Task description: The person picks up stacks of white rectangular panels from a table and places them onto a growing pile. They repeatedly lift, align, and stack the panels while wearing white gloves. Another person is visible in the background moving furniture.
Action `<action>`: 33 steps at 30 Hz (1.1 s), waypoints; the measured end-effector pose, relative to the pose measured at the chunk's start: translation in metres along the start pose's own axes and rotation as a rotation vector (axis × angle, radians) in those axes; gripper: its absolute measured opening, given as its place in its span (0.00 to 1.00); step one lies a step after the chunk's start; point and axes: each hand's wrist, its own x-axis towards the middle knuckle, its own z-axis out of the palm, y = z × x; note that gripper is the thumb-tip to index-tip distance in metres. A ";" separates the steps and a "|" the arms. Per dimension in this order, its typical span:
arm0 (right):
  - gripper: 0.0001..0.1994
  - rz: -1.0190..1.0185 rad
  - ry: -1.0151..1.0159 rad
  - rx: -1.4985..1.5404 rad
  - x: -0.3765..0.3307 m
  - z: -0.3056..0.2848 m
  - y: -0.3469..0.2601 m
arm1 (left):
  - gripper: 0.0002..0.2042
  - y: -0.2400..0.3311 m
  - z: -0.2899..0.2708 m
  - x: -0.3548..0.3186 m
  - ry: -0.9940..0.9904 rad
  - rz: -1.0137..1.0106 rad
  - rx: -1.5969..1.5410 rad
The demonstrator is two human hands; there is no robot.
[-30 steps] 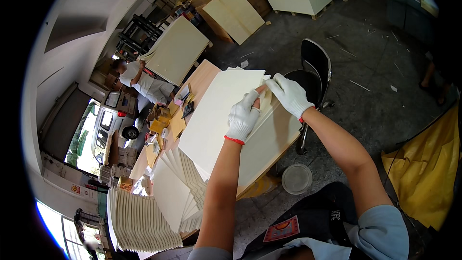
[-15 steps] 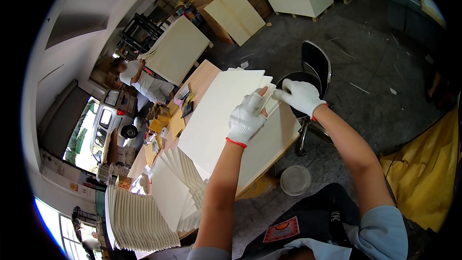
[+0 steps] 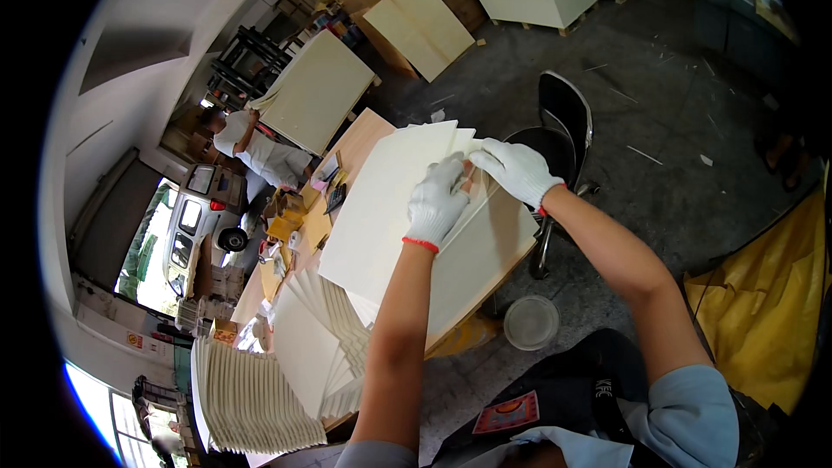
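Large white sheets (image 3: 381, 191) lie fanned over one another on the wooden table in front of me. My left hand (image 3: 439, 199), in a white knitted glove with a red cuff and bare fingertips, is closed at the right-hand edge of these sheets. My right hand (image 3: 520, 175), gloved the same way, meets it there, its fingers bent down over the sheet corners. The fingertips of both hands nearly touch, and what lies exactly between them is partly hidden. Under the hands, more white sheets (image 3: 485, 247) reach toward the table's near right edge.
Stacked white sheets (image 3: 251, 399) and a fanned pile (image 3: 316, 338) stand at the lower left. A calculator (image 3: 336, 198) lies beyond. A black chair (image 3: 563, 121) and a round tub (image 3: 531, 323) stand right of the table. A person (image 3: 260, 143) leans at another board stack.
My right hand has moved left onto the sheet corners beside my left hand. My left hand has shifted slightly left, and the top sheets' far corners have moved left too.
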 end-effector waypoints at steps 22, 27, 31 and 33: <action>0.24 0.123 0.075 0.039 -0.006 0.017 0.006 | 0.16 0.003 -0.003 -0.017 -0.062 -0.083 -0.104; 0.24 0.126 0.081 0.049 -0.007 0.018 0.004 | 0.17 -0.001 0.000 -0.018 -0.031 -0.051 -0.116; 0.24 0.137 0.070 0.044 -0.007 0.016 0.004 | 0.16 0.001 -0.002 -0.017 -0.050 -0.063 -0.124; 0.24 0.139 0.050 0.055 -0.008 0.015 -0.002 | 0.15 -0.005 0.005 -0.020 0.065 -0.035 -0.176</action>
